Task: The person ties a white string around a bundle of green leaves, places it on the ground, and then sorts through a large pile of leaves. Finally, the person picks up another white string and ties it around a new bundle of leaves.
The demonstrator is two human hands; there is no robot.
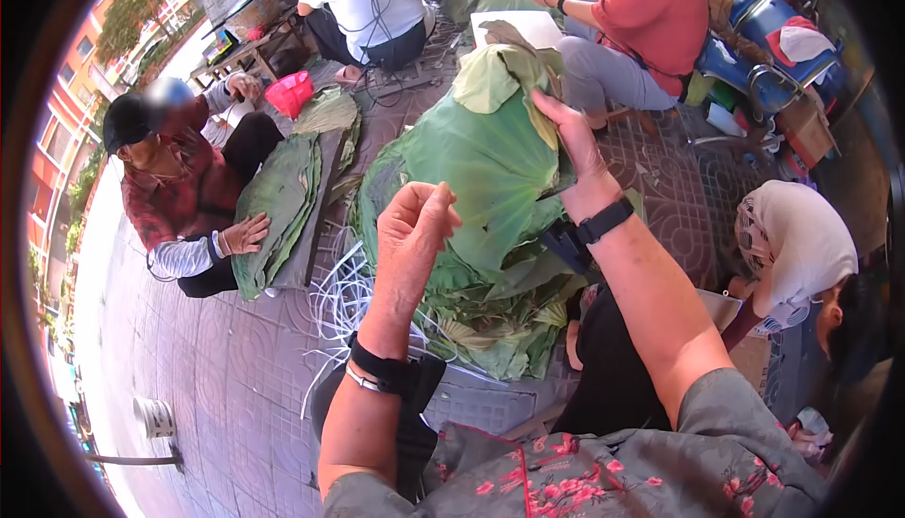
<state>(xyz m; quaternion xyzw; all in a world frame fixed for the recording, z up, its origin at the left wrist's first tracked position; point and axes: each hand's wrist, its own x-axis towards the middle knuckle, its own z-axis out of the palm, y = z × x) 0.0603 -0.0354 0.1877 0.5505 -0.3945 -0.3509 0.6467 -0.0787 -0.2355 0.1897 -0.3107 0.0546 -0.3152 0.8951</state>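
Note:
Large green lotus leaves (490, 174) are raised in front of me, with paler folded leaf pieces (488, 80) at their top. My right hand (573, 141) grips their right edge, the thumb lying over the folded part. In front of the broad leaf surface is my left hand (415, 221), its fingers curled and the thumb pressed against them; whatever may be in that pinch is hidden. Below both hands sits a thick stack of lotus leaves (504, 329), some with dry, yellowish edges.
White plastic strips (341, 296) lie on the paving left of the stack. A co-worker at left rests a hand on another leaf pile (283, 202), near a pink bag (289, 94). Other people sit ahead and at right. A white bucket (154, 417) stands lower left.

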